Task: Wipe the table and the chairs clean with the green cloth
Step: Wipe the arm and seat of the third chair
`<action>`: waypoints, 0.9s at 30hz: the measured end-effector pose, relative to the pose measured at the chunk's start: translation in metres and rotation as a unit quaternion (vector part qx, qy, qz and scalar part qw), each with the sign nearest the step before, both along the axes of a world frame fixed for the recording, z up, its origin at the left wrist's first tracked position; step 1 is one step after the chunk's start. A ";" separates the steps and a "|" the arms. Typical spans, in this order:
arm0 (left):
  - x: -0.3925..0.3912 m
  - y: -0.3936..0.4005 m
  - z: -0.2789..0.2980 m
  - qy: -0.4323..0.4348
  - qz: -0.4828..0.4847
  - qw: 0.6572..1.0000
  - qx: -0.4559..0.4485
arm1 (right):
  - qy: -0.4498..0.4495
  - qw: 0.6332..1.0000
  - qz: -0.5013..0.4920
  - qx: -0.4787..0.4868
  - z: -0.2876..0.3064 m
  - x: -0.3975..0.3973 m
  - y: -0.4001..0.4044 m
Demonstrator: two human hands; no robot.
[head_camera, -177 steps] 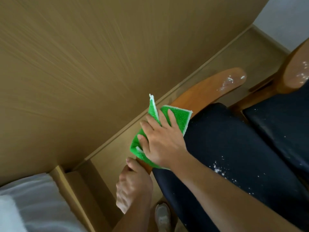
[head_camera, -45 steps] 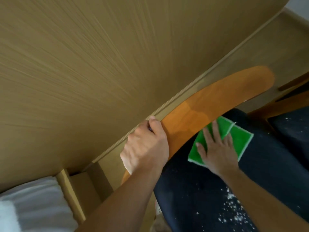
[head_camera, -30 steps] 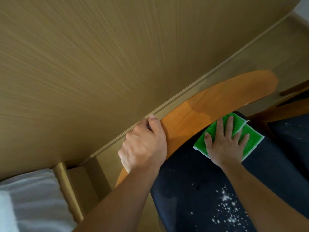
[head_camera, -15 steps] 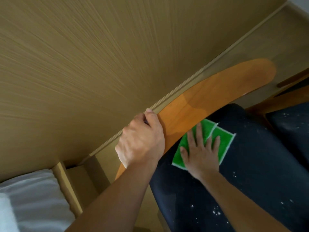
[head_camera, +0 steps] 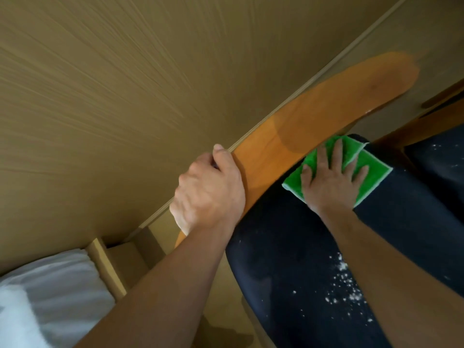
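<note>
Your right hand [head_camera: 331,182] presses the green cloth [head_camera: 371,172] flat on the seat cushion [head_camera: 288,259]; left hand [head_camera: 208,194] grips the chair back [head_camera: 326,116]. Sweep the crumbs [head_camera: 344,285] at lower right next.

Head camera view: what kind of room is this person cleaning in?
Probably a home or hotel room. A wooden chair backrest over a dark padded seat stands against a wood-panelled wall, and white bedding shows at lower left.

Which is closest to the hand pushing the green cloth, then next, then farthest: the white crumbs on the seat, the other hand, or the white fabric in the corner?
From the right hand:
1. White crumbs, just below on the seat.
2. Left hand, gripping the wooden chair back.
3. White fabric, far bottom-left corner.
</note>
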State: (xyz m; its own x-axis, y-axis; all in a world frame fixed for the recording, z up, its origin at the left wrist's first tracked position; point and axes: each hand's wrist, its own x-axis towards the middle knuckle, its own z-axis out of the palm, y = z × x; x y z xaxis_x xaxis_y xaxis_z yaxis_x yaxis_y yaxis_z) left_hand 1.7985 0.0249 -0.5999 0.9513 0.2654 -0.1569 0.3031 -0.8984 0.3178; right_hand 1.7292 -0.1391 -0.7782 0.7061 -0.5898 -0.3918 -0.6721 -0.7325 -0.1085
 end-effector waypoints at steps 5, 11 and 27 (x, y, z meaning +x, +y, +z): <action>0.001 0.001 0.000 0.019 -0.008 1.000 0.009 | -0.011 0.961 0.270 0.061 0.006 -0.024 0.107; 0.001 0.001 0.000 0.007 -0.006 1.000 0.011 | -0.052 0.889 0.443 0.108 0.003 -0.059 0.106; 0.002 0.001 0.000 0.009 -0.005 1.000 -0.013 | -0.013 0.942 0.324 0.091 0.004 -0.090 0.175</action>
